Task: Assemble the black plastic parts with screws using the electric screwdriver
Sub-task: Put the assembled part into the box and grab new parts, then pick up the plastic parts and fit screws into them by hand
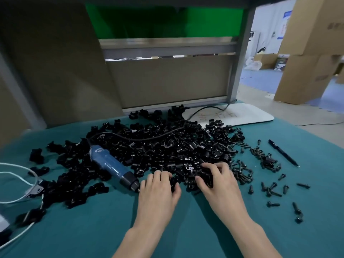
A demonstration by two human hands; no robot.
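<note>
L hand (158, 190) is resting w/ loose, released fingers on the near edge of the pile of black plastic parts (167, 146), just beside the tip of the blue electric screwdriver (111, 166) lying across the pile's left. R hand (217, 183) is gripping one black part (206, 178), fingers & thumb curling round it, at that edge. Rt of it, screws (242, 172) are lying scattered; bare teal cloth (93, 229) is stretching nearer.

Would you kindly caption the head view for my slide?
Right hand grips a black part at the pile; left hand touches the pile beside the blue screwdriver; screws lie right.
</note>
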